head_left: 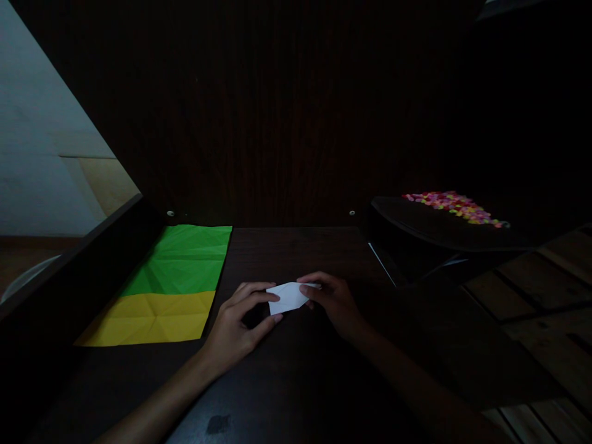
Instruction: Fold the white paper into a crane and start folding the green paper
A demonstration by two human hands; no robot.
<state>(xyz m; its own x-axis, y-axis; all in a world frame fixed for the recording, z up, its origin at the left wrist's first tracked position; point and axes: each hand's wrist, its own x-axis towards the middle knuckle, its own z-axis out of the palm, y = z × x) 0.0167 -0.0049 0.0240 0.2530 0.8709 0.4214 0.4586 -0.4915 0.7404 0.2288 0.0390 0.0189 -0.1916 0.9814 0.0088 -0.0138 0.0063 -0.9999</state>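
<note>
A small piece of folded white paper [287, 297] is held between both hands, low over the dark wooden tabletop [277, 253]. My left hand [238, 322] grips its left end, with fingers along the upper edge and face and the thumb at the lower corner. At the right end, my right hand [333, 302] pinches the paper between thumb and fingers. Some fingertips of the right hand are hidden behind the paper. Left of my hands lie a creased green sheet [185, 259] and a creased yellow sheet [157, 317], one adjoining the other.
A tall dark wooden panel [277, 111] rises behind the tabletop, and a raised side board [69, 253] runs along the left. To the right, a dark seat-like surface [416, 219] carries a pile of small colourful pieces [456, 206]. Wooden slats [546, 308] show at the far right.
</note>
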